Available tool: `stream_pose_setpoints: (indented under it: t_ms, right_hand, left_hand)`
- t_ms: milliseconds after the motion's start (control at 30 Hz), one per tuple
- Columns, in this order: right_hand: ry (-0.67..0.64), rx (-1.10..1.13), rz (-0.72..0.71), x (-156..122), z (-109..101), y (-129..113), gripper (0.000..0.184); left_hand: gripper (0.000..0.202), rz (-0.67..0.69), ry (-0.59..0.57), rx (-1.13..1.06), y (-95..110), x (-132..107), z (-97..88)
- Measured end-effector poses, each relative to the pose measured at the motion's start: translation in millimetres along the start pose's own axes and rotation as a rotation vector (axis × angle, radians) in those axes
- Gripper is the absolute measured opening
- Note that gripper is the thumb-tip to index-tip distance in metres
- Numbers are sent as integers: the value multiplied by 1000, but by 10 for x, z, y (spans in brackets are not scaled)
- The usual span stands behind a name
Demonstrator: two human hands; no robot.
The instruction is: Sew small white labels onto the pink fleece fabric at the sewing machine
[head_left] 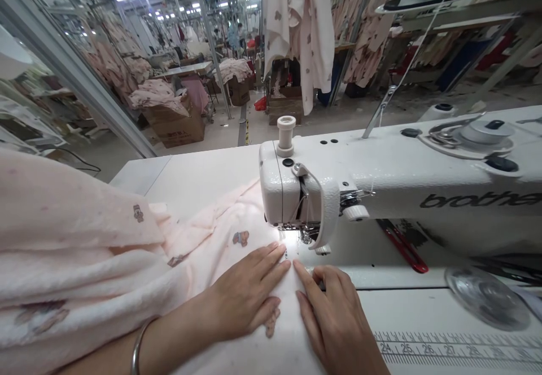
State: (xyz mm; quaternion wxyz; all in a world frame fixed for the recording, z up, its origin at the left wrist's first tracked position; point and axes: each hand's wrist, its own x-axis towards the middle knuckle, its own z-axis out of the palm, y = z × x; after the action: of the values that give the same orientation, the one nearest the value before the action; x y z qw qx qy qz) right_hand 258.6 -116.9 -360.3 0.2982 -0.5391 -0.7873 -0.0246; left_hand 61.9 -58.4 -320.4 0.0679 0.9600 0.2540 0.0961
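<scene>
Two big items we log: machine (381, 188), then pink fabric (84, 251) heaped left of machine, its long run leading under the machine head. Left hand (248, 299) and right hand (334, 318) lie flat, unclenched, gripping nothing, pressing fabric side by side; machine's foot (304, 235) sits just ahead of both fingertips.

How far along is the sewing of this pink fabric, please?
Done: the pink fabric is fed under the presser foot of the sewing machine, some already lying behind it. In hand: left hand and right hand press it flat in front of the foot. Left: the large bunch at the left may yet need sewing.
</scene>
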Motion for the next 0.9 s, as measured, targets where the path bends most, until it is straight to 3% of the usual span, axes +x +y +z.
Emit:
stream_pose_setpoints:
  t_ms: [733, 900]
  right_hand:
    - [8, -12, -42, -33, 33, 31, 42]
    - [-17, 73, -3, 42, -62, 113, 38]
  left_hand:
    - [53, -10, -28, 8, 7, -30, 25]
    - [55, -11, -36, 33, 11, -23, 58]
